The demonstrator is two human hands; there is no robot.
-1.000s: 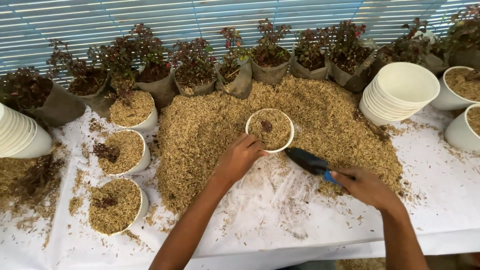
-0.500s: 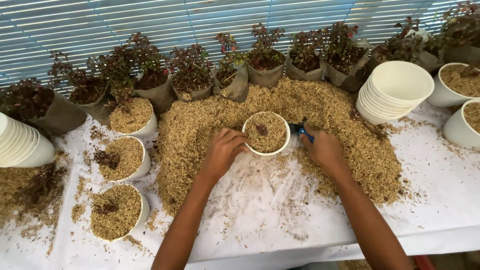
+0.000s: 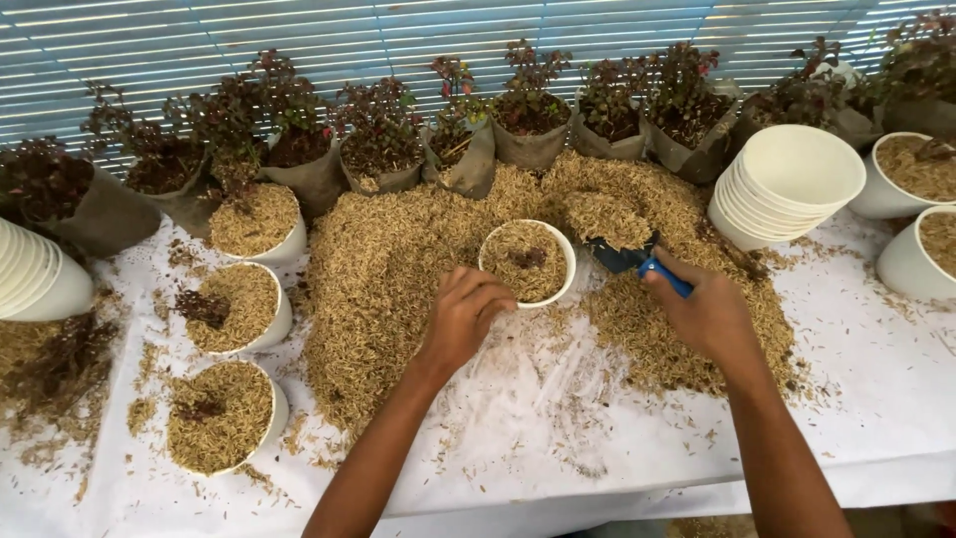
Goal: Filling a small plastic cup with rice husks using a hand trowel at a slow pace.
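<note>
My left hand (image 3: 466,317) grips the near rim of a white pot (image 3: 528,261) that stands in a big heap of tan husks (image 3: 398,269). The pot is nearly full of husks, with a small dark plant piece on top. My right hand (image 3: 705,311) holds a dark scoop with a blue handle (image 3: 637,254) just right of the pot. The scoop carries a mound of husks level with the pot's rim.
Three filled white pots (image 3: 244,309) stand at the left, and a stack of empty pots (image 3: 787,184) at the right. More filled pots (image 3: 911,169) sit at the far right. A row of small red-leaved plants in grey bags (image 3: 528,125) lines the back. The white sheet (image 3: 558,428) is strewn with husks.
My right hand moved from the near right into the heap and lifted the scoop, now loaded with husks, beside the pot. My left hand stayed on the pot's rim.
</note>
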